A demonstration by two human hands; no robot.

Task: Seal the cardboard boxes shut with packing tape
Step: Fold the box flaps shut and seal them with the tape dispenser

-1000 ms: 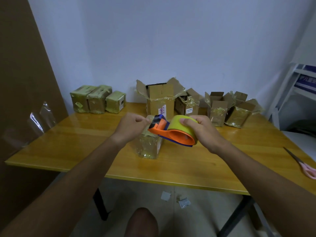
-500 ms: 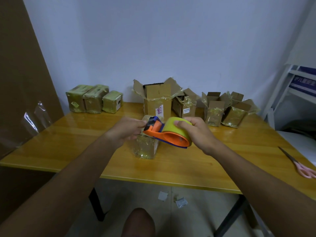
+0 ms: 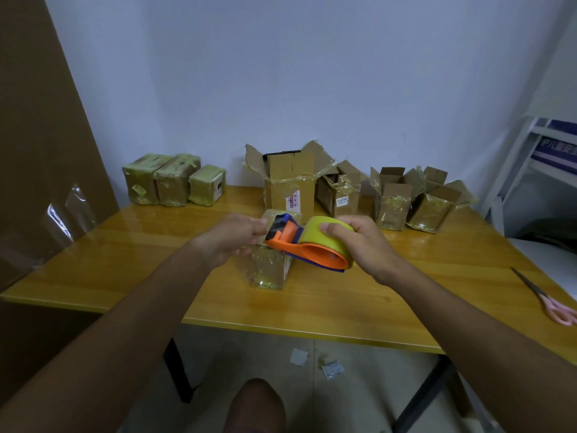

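Right hand clenched round the tape roll of the tape dispenser. Left hand pinches at its cutter end. Small box beneath, mid-counter; likely light, tape-slick, so steady it by the sides. Tall open box carries a label, unreadable.

Tape dispenser: orange body w/ blue edge, black front, yellow-green tape roll. Boxes: brown cardboard w/ glossy clear tape; tall one has a white label. Bench: honey-yellow wood grain. Scissors: pink handles. Wall: pale blue-white.
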